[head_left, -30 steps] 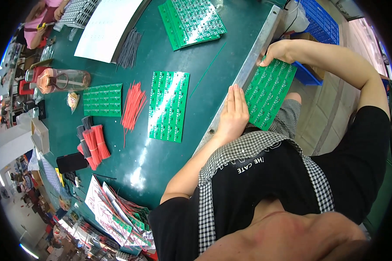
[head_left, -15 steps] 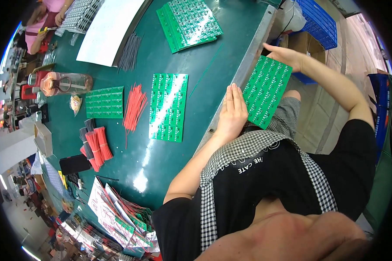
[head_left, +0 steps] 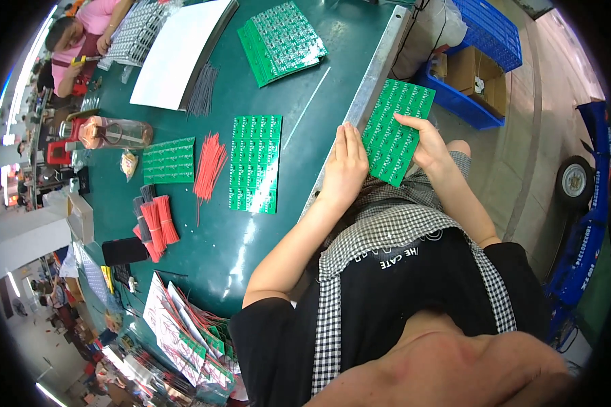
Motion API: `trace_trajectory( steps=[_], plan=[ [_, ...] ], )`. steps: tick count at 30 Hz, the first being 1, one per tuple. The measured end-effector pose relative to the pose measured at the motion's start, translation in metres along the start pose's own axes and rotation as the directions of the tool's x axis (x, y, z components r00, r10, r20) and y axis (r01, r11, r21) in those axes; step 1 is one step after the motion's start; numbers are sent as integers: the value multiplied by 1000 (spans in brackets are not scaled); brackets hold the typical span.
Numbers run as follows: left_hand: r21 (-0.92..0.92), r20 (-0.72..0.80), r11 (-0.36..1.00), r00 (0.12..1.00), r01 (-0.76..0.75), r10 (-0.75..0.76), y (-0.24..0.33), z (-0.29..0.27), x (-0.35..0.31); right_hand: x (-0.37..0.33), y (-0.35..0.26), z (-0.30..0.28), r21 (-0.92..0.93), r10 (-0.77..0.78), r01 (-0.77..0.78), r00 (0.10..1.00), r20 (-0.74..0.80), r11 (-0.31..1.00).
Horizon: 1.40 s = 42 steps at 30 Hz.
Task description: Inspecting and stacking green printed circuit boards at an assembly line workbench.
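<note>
A green printed circuit board panel (head_left: 395, 122), marked in rows of small units, is tilted beyond the table's metal edge, above my lap. My right hand (head_left: 429, 148) grips its right side, thumb on the upper face, other fingers hidden beneath. Along the panel's left side, my left hand (head_left: 346, 168) lies at the metal edge with straight fingers pressed together; its thumb is hidden. Another green panel (head_left: 254, 166) lies flat on the table left of my hands. A thin strip (head_left: 307, 108) rests beyond it, and a stack of panels (head_left: 288, 41) stands at the far side.
Loose red wires (head_left: 210, 166), bundled wires (head_left: 157, 227), dark wires (head_left: 202, 88) and another panel (head_left: 170, 161) lie to the left. Near them are a bottle (head_left: 119, 133), a phone (head_left: 124, 252) and white sheets (head_left: 180, 51). Blue crates (head_left: 485, 30) stand right; a co-worker (head_left: 81, 41) sits far left.
My right hand has moved from the panel's far edge to its right side, its thumb now on top. The panel has shifted slightly; my left hand stays beside it. The view has turned a little.
</note>
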<state>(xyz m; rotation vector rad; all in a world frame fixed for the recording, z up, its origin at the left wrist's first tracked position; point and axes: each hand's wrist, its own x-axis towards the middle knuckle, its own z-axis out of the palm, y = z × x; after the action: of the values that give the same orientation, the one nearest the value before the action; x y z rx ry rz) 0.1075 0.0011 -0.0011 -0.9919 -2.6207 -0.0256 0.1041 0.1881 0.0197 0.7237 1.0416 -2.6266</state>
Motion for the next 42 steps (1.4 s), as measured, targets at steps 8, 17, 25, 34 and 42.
trace_trajectory(
  steps=[8,17,25,34,42],
  plan=[
    [-618,115,775,961,-129,252,-61,-26,41,-3,19,-13,253,-198,147,962,190,956],
    [-522,337,831,942,191,-5,-34,15,99,55,93,-43,405,-316,232,936,155,884],
    [-564,-89,810,987,-159,132,-38,48,99,99,75,16,608,-780,550,594,197,572],
    [-372,-106,914,986,-161,131,-30,31,100,63,31,43,687,-475,493,847,-239,534],
    [-818,135,554,988,156,-79,14,15,85,57,54,21,144,-824,826,559,-91,545]
  ],
)
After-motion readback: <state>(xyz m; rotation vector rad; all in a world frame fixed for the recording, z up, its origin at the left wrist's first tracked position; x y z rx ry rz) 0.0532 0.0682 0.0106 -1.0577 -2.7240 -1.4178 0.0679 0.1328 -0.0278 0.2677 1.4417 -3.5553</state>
